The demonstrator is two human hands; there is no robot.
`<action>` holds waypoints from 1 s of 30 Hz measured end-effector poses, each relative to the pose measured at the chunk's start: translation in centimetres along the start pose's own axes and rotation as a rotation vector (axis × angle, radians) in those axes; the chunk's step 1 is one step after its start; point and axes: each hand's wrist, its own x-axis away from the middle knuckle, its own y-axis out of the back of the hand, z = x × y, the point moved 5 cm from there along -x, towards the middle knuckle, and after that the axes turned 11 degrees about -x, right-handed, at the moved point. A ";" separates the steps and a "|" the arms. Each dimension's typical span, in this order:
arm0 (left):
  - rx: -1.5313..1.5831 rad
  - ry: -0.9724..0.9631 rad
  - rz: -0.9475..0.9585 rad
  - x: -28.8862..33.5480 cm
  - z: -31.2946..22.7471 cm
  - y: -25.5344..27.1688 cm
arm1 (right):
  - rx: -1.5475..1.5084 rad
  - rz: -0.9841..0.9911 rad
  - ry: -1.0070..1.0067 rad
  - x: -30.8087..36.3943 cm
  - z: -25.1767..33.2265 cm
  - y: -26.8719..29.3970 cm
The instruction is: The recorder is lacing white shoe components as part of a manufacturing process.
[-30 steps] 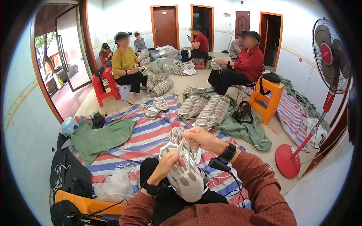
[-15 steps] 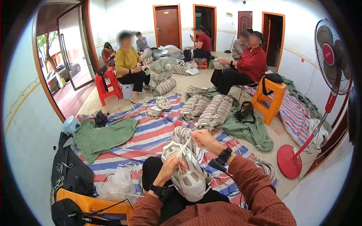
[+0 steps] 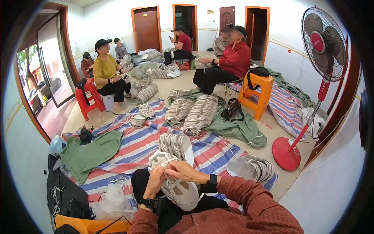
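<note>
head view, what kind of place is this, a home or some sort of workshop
Most likely an informal shoe workroom. Rows of pale shoe uppers lie on a striped tarp, people sit on low stools working on them, and both hands hold a shoe.

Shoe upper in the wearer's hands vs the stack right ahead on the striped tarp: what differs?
The shoe upper is a single piece, held over the lap by the left hand and right hand; the stack is many pieces nested in a row, lying untouched on the striped tarp. The held one shows its broad face; the stack shows mostly edges. Both are pale grey-white.
</note>
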 end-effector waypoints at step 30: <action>-0.035 -0.038 0.028 0.3 -0.7 -1.0 | -0.925 0.005 -0.331 -1.8 -1.7 -1.5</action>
